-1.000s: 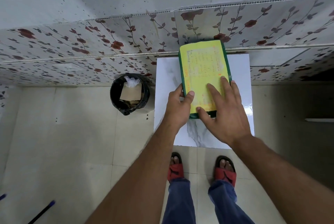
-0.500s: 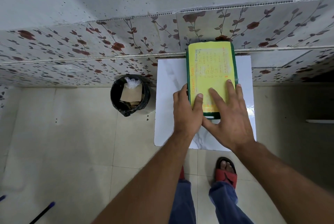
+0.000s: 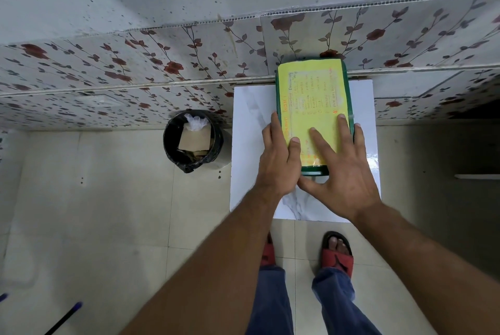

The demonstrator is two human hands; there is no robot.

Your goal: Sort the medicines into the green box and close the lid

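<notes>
Pressing flat, open left hand [image 3: 280, 161] and right hand [image 3: 343, 169] on the green box [image 3: 313, 107] lid, right of centre; judged best pushed evenly.

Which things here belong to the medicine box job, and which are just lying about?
Job: green box with its yellow-labelled lid down, left hand and right hand flat on it, white table.

Lying about: black bin holding cardboard, pen on the floor.

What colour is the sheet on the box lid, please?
Yellow, with handwriting, on the green box's sheet; head view.
</notes>
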